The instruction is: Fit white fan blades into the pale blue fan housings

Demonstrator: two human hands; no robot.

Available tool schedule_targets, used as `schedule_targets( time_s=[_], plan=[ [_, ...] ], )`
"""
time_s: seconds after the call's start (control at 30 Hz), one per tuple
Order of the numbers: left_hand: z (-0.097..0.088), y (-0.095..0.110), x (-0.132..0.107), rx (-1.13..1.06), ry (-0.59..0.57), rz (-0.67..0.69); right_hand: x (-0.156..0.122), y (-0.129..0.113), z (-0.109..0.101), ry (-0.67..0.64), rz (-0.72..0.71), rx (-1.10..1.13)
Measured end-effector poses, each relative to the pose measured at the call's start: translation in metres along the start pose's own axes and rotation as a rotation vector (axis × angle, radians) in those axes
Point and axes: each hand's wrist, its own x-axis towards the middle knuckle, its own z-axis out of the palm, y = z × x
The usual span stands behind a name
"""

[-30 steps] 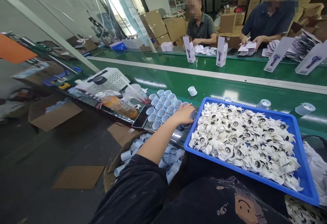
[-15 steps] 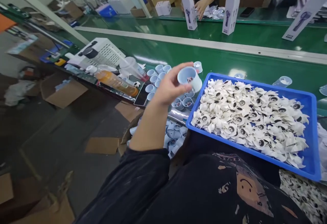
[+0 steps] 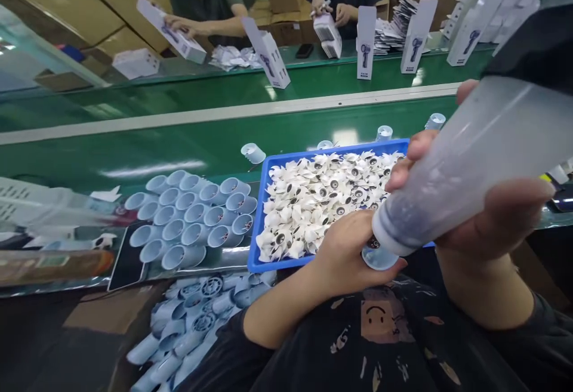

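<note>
Head view — right hand (image 3: 486, 231) holds tilted bottle (image 3: 474, 156), left hand (image 3: 342, 249) blue cup (image 3: 379, 259).

You wear black T-shirt (image 3: 308, 344), chest printed with tan-orange square (image 3: 375, 314): two dark dots, one curved line, like simple cartoon face. Pale and peach flecks (image 3: 449, 372), some leaf-shaped, scattered around it. Your left sleeve (image 3: 228, 350) plain, black, ending near elbow; right sleeve (image 3: 548, 335) equally dark. Left hand (image 3: 347, 249), right hand (image 3: 481, 237) bare.
</note>
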Motion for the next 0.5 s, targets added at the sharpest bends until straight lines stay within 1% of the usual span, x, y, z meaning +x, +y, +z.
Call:
schedule_targets(
  time_s=[0.1, 0.2, 0.3, 0.37, 0.43, 0.5],
  plan=[
    [0.005, 0.005, 0.001, -0.008, -0.019, -0.018, -0.008, -0.003, -0.004, 0.059, -0.019, -0.009],
    [0.01, 0.008, 0.001, -0.028, -0.034, -0.044, -0.014, -0.006, -0.007, 0.06, -0.004, -0.022],
    [0.013, 0.008, 0.002, -0.028, -0.044, -0.059, -0.013, -0.008, -0.004, 0.083, 0.022, -0.03],
    [0.014, 0.007, 0.002, -0.027, -0.049, -0.059, -0.011, -0.008, -0.004, 0.084, 0.007, -0.015],
    [0.012, 0.002, 0.0, -0.024, -0.091, -0.084, -0.011, -0.007, -0.011, 0.058, -0.026, -0.002],
    [0.007, -0.007, -0.007, 0.004, -0.161, -0.164, -0.015, -0.005, -0.026, 0.037, -0.075, -0.048]
  ],
)
